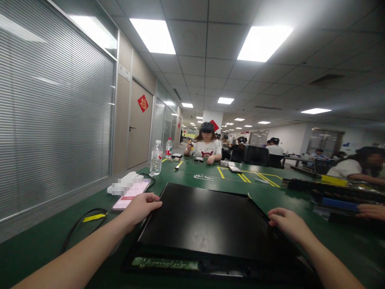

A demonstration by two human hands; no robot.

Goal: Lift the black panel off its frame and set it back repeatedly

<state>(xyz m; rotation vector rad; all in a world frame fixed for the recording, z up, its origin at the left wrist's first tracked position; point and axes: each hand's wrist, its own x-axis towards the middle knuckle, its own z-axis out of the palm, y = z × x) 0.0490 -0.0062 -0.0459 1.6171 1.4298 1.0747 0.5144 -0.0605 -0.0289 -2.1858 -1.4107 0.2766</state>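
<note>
Red diamond sign [142, 103] on door [138, 124]: character "福". Other labels too small, blurred.
</note>
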